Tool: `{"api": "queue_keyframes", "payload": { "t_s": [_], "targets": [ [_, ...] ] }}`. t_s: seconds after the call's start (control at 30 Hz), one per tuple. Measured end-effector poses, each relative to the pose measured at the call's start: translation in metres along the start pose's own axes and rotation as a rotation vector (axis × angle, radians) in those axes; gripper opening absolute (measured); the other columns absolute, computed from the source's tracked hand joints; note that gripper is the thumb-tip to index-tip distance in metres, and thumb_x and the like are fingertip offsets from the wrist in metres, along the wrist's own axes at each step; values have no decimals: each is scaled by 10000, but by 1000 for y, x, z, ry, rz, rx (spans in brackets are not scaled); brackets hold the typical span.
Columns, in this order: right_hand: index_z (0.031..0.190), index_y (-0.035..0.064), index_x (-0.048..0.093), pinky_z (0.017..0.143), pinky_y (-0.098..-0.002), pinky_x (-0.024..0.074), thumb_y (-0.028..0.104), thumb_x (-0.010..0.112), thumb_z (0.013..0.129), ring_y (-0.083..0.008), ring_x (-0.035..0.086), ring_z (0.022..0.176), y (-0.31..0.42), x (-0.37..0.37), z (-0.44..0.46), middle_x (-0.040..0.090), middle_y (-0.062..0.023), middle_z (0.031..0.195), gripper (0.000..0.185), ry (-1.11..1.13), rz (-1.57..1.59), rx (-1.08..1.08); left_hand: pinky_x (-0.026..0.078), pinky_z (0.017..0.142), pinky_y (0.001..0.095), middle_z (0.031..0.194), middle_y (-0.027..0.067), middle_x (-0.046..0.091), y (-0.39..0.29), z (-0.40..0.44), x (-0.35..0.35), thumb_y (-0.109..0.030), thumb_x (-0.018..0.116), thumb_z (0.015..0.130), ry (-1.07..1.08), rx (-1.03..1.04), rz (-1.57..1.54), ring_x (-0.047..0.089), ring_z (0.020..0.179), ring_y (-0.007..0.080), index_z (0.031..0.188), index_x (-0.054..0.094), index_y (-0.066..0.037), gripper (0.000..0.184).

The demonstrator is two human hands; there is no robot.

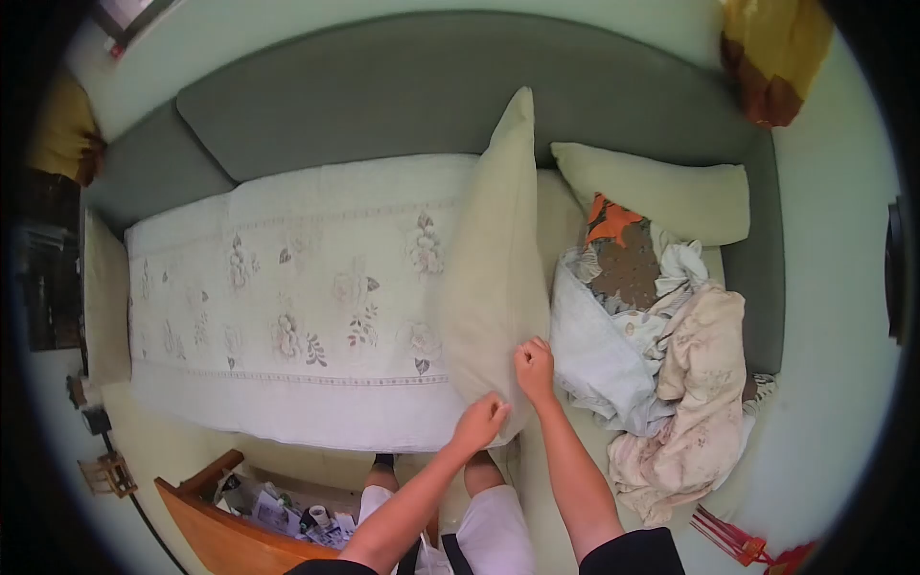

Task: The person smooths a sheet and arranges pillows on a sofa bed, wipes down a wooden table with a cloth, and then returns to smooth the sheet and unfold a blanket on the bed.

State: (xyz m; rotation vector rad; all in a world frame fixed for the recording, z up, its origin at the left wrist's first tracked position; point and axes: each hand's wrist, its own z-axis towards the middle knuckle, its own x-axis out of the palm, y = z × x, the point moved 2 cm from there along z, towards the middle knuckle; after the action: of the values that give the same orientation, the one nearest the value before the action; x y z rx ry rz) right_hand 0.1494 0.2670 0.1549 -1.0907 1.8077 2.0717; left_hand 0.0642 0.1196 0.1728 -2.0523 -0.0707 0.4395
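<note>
A long pale beige cushion (498, 240) stands on edge across the sofa seat, its near end toward me. My left hand (485, 419) is closed on the cushion's lower near corner. Closed on the same cushion's near right edge is my right hand (534, 364), a little higher and further right. Left of the cushion, a white cover with printed flowers (287, 278) lies over the seat. To the right is a heap of crumpled cloths, with a pink one (704, 355), a light blue one (599, 355) and a brown one with orange (623, 268).
A grey backrest (383, 101) runs behind the seat. One pale pillow (671, 192) leans at the back right. An orange wooden table (230, 527) with small items on a lower shelf is at the bottom left. Red tasselled decorations (743, 541) lie at the lower right.
</note>
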Motion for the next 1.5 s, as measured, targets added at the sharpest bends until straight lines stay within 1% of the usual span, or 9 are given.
{"api": "queue_keyframes", "payload": {
  "t_s": [0.07, 0.27, 0.43, 0.57, 0.7, 1.13, 1.3, 1.4, 1.5],
  "targets": [
    [670, 26, 507, 732, -465, 413, 132, 658, 839, -352, 503, 791, -12, 17, 3, 541, -141, 764, 251, -37, -39, 18, 495, 778, 415, 857, 167, 649, 6, 5, -23, -289, 677, 908, -36, -190, -61, 633, 857, 333, 953, 588, -10, 296],
    [790, -18, 617, 863, -479, 441, 399, 734, 849, -346, 589, 997, -41, 53, -14, 657, -159, 931, 437, -476, -241, 185, 388, 1040, 454, 1295, 263, 526, 48, 51, -49, -388, 786, 800, -528, -136, 39, 475, 1240, 416, 1303, 459, 45, 740],
    [795, -21, 631, 764, -459, 473, 500, 676, 891, -349, 603, 775, -101, 49, -33, 667, -189, 810, 532, -216, 64, 758, 392, 1043, 471, 1307, 316, 475, 52, 56, -19, -469, 773, 795, -430, -144, 24, 483, 1219, 448, 1346, 426, 77, 850],
    [740, -20, 567, 629, -455, 425, 361, 551, 995, -356, 531, 635, -91, 50, -24, 607, -213, 710, 459, -139, -164, 458, 453, 947, 498, 1240, 305, 555, 36, 44, -51, -473, 703, 865, -239, -291, -43, 558, 1122, 463, 1216, 532, 62, 662],
    [735, -23, 520, 596, -393, 385, 268, 519, 1018, -208, 434, 619, 22, 63, -34, 497, -114, 635, 406, -219, -117, 336, 472, 833, 528, 1000, 279, 646, 47, 32, -100, -410, 541, 984, -223, -347, -54, 607, 954, 475, 1018, 619, 26, 443],
    [721, 19, 436, 552, -317, 318, 184, 489, 1015, -96, 349, 620, 371, 285, -50, 354, 8, 620, 341, 1, 249, 83, 485, 723, 516, 862, 240, 672, 102, -117, -407, -403, 473, 1027, -824, -313, -187, 632, 820, 468, 970, 661, 13, 461],
    [809, -28, 580, 623, -378, 436, 195, 590, 935, -231, 548, 633, 430, 371, -15, 616, -125, 703, 256, 320, -75, 11, 484, 720, 479, 813, 249, 662, 114, -136, -493, -428, 514, 1010, -1017, -302, -301, 634, 775, 432, 908, 653, 39, 497],
    [936, -40, 656, 743, -398, 500, 212, 624, 899, -330, 639, 778, 426, 409, -16, 674, -203, 855, 256, 366, 125, -46, 489, 733, 444, 780, 233, 669, 143, -118, -498, -453, 549, 986, -841, -450, -420, 648, 740, 362, 869, 658, 70, 547],
    [1183, -26, 619, 955, -412, 471, 259, 721, 852, -352, 607, 1105, 394, 428, -50, 635, -233, 1138, 448, 469, -211, -165, 493, 728, 428, 765, 201, 675, 235, -78, -473, -434, 543, 989, -905, -546, -620, 659, 732, 311, 863, 654, 70, 531]
  ]
}}
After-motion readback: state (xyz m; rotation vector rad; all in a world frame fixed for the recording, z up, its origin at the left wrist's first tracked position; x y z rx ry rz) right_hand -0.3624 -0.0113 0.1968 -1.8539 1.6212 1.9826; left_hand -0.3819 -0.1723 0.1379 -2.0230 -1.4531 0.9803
